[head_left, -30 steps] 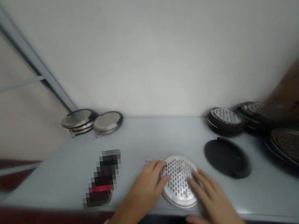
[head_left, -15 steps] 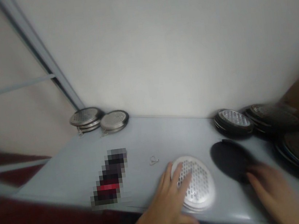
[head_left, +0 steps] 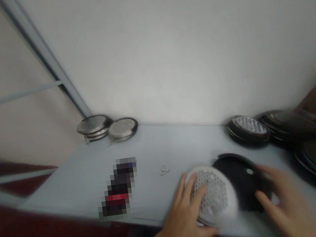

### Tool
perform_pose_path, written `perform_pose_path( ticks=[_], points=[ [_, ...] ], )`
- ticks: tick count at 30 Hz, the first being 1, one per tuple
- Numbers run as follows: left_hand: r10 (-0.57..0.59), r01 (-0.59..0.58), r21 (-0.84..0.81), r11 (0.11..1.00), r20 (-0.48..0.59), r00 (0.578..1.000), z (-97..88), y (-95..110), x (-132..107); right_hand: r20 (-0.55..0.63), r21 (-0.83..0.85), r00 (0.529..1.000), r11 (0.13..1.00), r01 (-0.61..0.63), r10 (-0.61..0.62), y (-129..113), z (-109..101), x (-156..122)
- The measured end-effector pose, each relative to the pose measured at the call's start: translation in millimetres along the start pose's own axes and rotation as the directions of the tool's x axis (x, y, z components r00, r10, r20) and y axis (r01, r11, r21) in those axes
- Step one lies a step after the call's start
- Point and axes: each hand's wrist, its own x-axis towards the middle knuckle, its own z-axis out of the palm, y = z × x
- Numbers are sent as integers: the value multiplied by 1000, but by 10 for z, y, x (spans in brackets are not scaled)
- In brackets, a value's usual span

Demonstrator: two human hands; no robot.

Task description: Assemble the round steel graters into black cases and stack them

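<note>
My left hand (head_left: 182, 218) lies spread over a round perforated metal grater disc (head_left: 216, 194), its thumb and fingers holding the disc at the near left side. The disc's right edge overlaps a black oval lid (head_left: 238, 176), which has a small round hole. My right hand (head_left: 283, 201), blurred by motion, grips the lid's right edge between thumb and fingers. The lid's left part is hidden behind the disc.
A pixelated dark bottle-like object (head_left: 119, 187) and a small wire ring (head_left: 164, 169) lie on the pale grey table (head_left: 150, 146). Stacked metal discs (head_left: 93, 126) stand at the back left, with dark-rimmed discs (head_left: 248, 130) at the back right.
The grater disc has moved right and now overlaps the black lid. My right hand has moved from beside the disc onto the lid, and the lid has shifted toward the disc.
</note>
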Motion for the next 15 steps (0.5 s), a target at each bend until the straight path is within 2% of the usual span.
perform_pose_path(
  ticks=[2, 4, 8, 12, 15],
  points=[
    [0, 0, -35, 999, 16, 1000, -5, 34, 35, 167, 108, 977, 982, -152, 133, 55, 105, -24],
    [10, -8, -64, 998, 42, 999, -18, 81, 89, 233, 169, 952, 956, -242, 200, 77, 217, -59],
    [26, -24, -55, 998, 31, 999, 18, 169, 228, 112, 212, 982, 961, -176, 155, 22, 353, -119],
    [64, -65, -58, 996, -14, 998, 128, 188, 360, 132, 263, 980, 947, -182, 152, -25, 368, -149],
    [53, -53, -63, 997, 4, 999, 133, 175, 424, 121, 297, 979, 936, -191, 162, -32, 353, -169]
  ],
)
